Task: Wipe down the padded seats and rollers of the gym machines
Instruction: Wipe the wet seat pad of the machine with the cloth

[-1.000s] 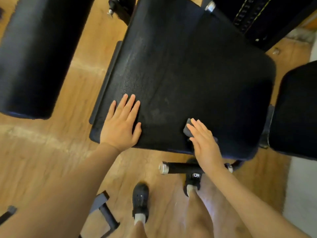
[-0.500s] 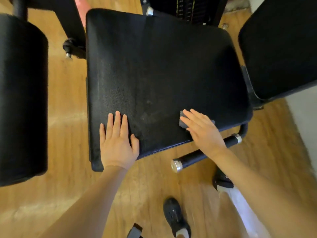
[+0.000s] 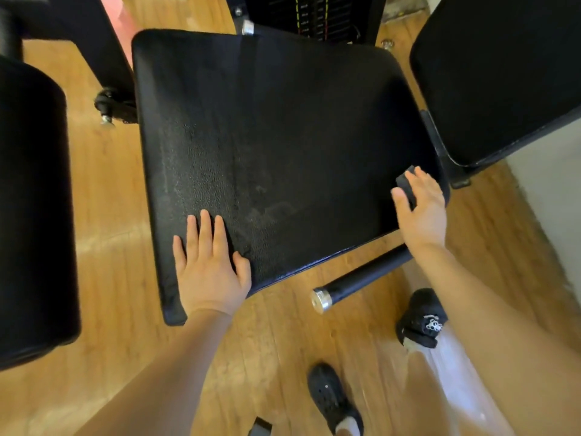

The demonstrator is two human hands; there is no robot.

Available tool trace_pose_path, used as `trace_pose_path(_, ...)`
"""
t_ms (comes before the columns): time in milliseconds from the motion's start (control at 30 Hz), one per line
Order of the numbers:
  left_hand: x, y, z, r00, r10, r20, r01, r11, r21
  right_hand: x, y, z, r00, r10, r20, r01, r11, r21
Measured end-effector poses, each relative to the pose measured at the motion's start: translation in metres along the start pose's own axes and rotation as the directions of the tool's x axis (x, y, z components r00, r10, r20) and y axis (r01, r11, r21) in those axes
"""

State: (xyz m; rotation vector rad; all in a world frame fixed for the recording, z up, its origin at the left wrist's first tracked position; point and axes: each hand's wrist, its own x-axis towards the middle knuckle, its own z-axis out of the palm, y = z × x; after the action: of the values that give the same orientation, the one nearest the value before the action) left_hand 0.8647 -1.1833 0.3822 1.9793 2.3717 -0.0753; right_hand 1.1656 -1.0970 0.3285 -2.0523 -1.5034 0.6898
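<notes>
- The wiping cloth (image 3: 407, 187) is mostly hidden under the right hand (image 3: 423, 209); only a dark, folded end pokes out past the fingers (image 3: 415, 179), and its full shape cannot be made out.
- The padded roller (image 3: 31, 209) at the left is cut off by the picture edge, as is the second pad (image 3: 503, 73) at the upper right; both read as flat black with little surface detail.
- The weight stack (image 3: 308, 14) behind the seat is cropped at the top, and its markings are too small to read.
- The right forearm covers the far end of the handle bar (image 3: 361, 280), so where it joins the frame is not visible.
- The padded seat (image 3: 283, 146) fills the middle of the view, its long axis running from the near edge away toward the weight stack, turned slightly so the near-left corner sits closest.
- Pale smears show on the seat between the 2 hands.
- The left hand (image 3: 210, 269) lies flat on the near-left part of the seat, fingers straight and close together, thumb spread, holding nothing.
- The right hand presses the cloth onto the near-right corner of the seat, thumb spread to the left and fingers laid over it; how far they curl round it I cannot tell.
- The handle bar slants below the seat's near edge, its silver cap pointing down-left.
- 2 black shoes (image 3: 333, 401) stand on the wooden floor (image 3: 119, 247).
</notes>
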Motion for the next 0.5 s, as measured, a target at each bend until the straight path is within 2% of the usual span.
trace_pose_path(100,0.000,-0.001,0.001,1.000,0.001,0.013,-0.001,1.000,0.012,-0.024,-0.012,0.009,0.988,-0.133,0.081,0.145,0.976,-0.163)
trace_pose_path(233,0.000,0.001,-0.002,0.999,-0.006,0.033,0.005,1.000,0.022,-0.058,-0.034,0.030,0.921,-0.346,0.181,0.378,0.904,-0.199)
trace_pose_path(267,0.000,0.002,-0.003,0.999,-0.009,0.039,0.008,1.000,0.027,-0.056,-0.033,0.030,0.896,-0.391,0.210,0.431,0.878,-0.206)
trace_pose_path(367,0.000,0.002,-0.004,0.999,-0.019,0.050,0.017,0.999,0.031,-0.025,-0.009,0.014,0.770,-0.549,0.326,0.635,0.707,-0.310)
trace_pose_path(400,0.000,0.002,-0.004,0.999,-0.020,0.051,0.018,0.999,0.030,-0.011,0.003,0.006,0.793,-0.519,0.318,0.604,0.737,-0.304)
trace_pose_path(500,0.000,0.002,-0.003,0.998,-0.025,0.052,0.023,0.999,0.033,0.023,0.029,-0.012,0.955,-0.261,0.141,0.289,0.927,-0.239)
